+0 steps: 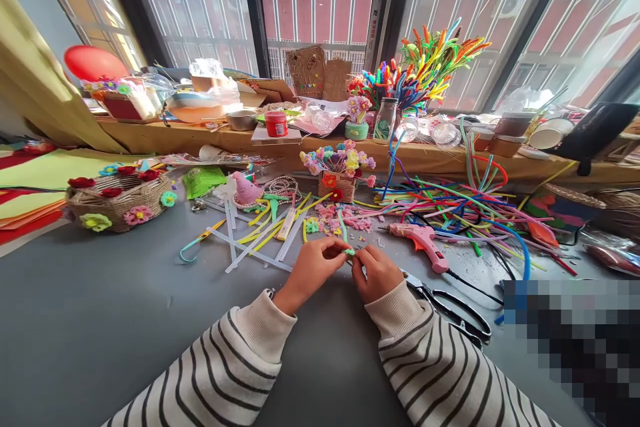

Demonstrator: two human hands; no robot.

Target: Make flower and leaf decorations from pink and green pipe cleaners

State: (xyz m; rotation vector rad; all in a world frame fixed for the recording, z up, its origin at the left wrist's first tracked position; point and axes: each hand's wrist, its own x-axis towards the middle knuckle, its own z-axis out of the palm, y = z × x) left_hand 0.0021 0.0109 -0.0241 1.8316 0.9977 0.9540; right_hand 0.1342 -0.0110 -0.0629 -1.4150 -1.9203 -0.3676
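A light green pipe cleaner (344, 227), with a small bent or coiled part at its lower end, stands up between my hands. My left hand (320, 263) pinches that lower part between thumb and forefinger. Right beside it, my right hand (376, 272) is closed, its fingertips against the same piece; the exact grip is partly hidden. Black-handled scissors (457, 313) lie by my right wrist, their blades mostly covered by the hand. Just beyond my hands are pink fluffy scraps (335, 219) and a pink glue gun (423, 243).
Clear glue sticks (245, 253) and yellow strips lie left of my hands. A flower-trimmed basket (120, 200) stands farther left. Behind are a small flower box (337, 183) and a heap of coloured pipe cleaners (450, 200). A cluttered sill (200, 140) runs below the window.
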